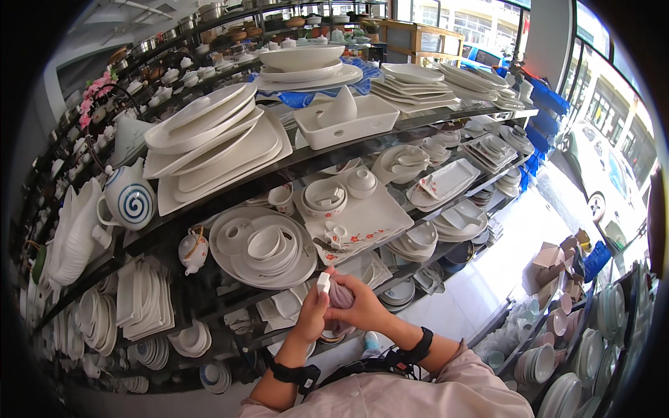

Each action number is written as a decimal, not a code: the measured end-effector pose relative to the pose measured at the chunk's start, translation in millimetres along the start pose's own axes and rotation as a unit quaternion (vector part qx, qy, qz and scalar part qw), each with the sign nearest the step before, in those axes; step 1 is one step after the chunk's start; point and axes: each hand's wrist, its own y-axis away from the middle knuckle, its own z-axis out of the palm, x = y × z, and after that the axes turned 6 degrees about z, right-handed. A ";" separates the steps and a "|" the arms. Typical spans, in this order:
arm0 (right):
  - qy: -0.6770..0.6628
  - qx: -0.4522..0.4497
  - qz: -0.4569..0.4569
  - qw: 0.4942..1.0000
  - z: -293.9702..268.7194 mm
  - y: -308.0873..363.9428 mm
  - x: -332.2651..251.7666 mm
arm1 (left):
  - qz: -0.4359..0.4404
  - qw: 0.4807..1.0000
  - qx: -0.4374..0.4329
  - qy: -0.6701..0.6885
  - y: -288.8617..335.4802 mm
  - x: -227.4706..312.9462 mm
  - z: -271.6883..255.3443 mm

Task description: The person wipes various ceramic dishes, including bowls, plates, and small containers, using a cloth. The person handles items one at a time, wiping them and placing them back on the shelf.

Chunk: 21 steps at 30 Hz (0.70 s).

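Close together in front of my body, both hands are closed. My left hand point(312, 315) pinches a small white glossy piece point(323, 283), perhaps ceramic; its exact kind is hidden by the fingers. Around a bunched mauve cloth point(341, 295) curl the fingers of my right hand point(362, 304), and the cloth lies against the white piece. Just beyond the hands, a square white plate with red flowers point(382, 221) bears bowls, a lidded pot and spoons. To its left, a stack of round plates and bowls point(268, 263) stands on the same shelf.
A dark tiered shelf point(230, 189) holds stacked platters point(209, 143), a white rectangular dish point(348, 125) and a jug with a blue spiral point(134, 198) near its left edge. More plates stand below. At right, another rack point(592, 327) of dishes borders the pale floor point(456, 298), near cardboard boxes point(557, 261).
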 end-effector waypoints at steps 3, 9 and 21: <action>0.075 -0.035 -0.018 0.996 -6.1 -1.7 -4.7 | 0.037 0.999 0.020 -0.012 4.9 -15.9 -8.5; 0.020 -0.120 0.073 0.990 -22.0 3.0 -10.2 | -0.015 1.000 -0.012 0.019 17.0 -23.8 -20.5; -0.150 0.012 0.125 0.981 -27.6 6.3 5.9 | -0.051 0.997 0.028 0.053 19.2 -14.7 -22.0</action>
